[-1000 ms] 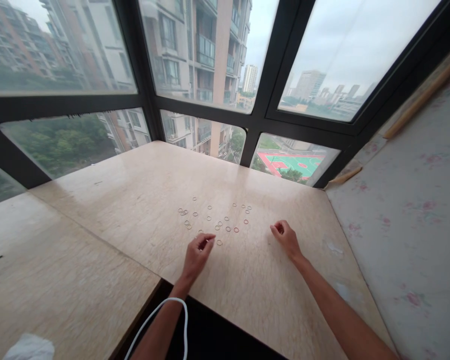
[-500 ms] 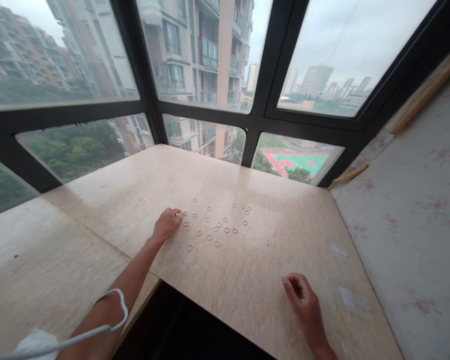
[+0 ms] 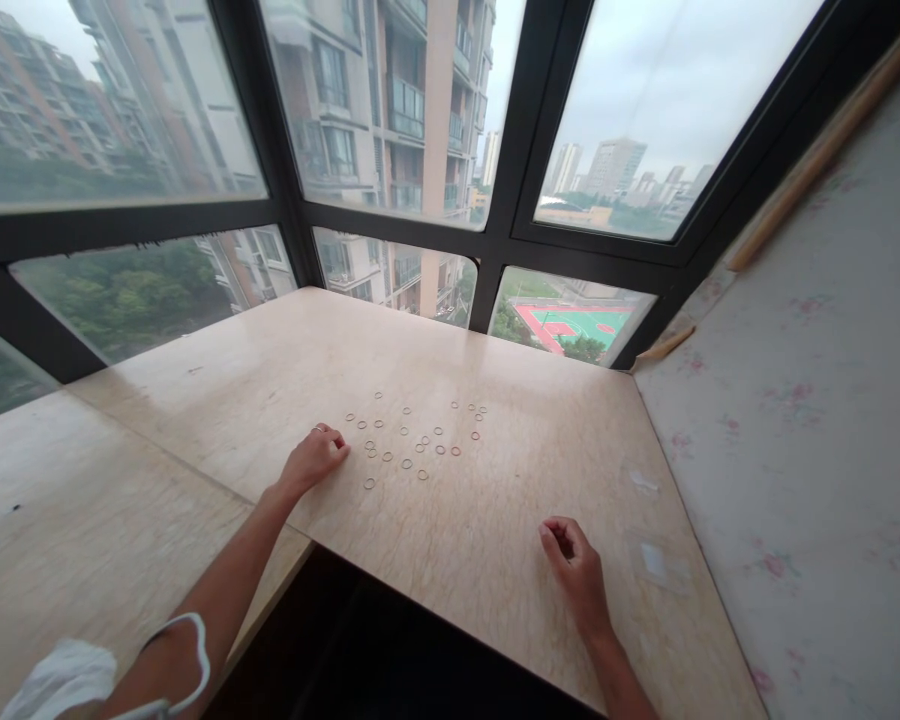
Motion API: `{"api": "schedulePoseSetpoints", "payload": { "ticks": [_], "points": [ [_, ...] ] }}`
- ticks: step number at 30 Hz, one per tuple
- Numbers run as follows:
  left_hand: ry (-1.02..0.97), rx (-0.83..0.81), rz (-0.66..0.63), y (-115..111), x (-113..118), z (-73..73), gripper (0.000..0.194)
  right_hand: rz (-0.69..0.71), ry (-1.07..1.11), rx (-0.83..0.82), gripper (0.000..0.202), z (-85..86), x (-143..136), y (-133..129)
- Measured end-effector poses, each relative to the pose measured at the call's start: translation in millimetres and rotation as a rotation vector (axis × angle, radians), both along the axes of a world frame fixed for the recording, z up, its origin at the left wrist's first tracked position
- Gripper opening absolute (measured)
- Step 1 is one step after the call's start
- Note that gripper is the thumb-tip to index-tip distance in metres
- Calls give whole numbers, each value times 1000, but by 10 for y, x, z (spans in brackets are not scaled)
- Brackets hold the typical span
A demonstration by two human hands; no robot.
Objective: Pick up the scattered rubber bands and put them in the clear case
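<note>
Several thin, small rings (image 3: pixel 407 464) lie scattered on the pale marbled surface (image 3: pixel 450 540). Most look dull metallic, and a few, such as the red ring (image 3: pixel 475 436), are reddish. My left hand (image 3: pixel 315 460) is at the left side of the group, with its fingers curled and thumb tip close to the index finger; nothing shows in it. Two rings (image 3: pixel 350 417) lie apart just beyond its fingertips. My right hand (image 3: pixel 576 562) is held to the right of the rings, closed loosely with the thumb against the index finger. Whatever its curled fingers may contain is hidden.
Two clear plastic packets (image 3: pixel 654 562) lie along the right, by the flowered wall (image 3: pixel 780 480). Dark window frames (image 3: pixel 495 235) border the back. A dark gap (image 3: pixel 360 640) opens below the front edge. White cloth and a white cord (image 3: pixel 199 640) are at my left arm.
My left hand has drawn back from the rings toward me, leaving two rings lying separately where its fingertips were. My right hand stays closed. The view has shifted slightly.
</note>
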State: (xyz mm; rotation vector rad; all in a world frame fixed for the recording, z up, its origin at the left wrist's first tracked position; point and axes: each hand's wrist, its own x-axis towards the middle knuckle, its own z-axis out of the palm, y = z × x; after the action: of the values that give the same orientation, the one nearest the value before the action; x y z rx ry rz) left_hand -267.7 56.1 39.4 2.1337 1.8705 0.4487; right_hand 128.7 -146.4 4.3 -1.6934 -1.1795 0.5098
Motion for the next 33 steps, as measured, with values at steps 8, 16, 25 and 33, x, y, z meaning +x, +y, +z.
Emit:
{"api": "schedulePoseSetpoints", "payload": {
  "ticks": [8,16,25,33],
  "points": [
    [-279,111,85,-350,546,101,19,-10,73,23,28,-50,27,24],
    [-579,-2,-329,-1526,2018,-194,15,-8,160,43,32,35,-75,-90],
    [-467,21,-365,-1717,2164,-292,15,382,401,58,27,550,-425,-692],
    [-578,-61,-321,-1681,2147,-316,18,581,225,371,34,1694,-601,-796]
  ]
}}
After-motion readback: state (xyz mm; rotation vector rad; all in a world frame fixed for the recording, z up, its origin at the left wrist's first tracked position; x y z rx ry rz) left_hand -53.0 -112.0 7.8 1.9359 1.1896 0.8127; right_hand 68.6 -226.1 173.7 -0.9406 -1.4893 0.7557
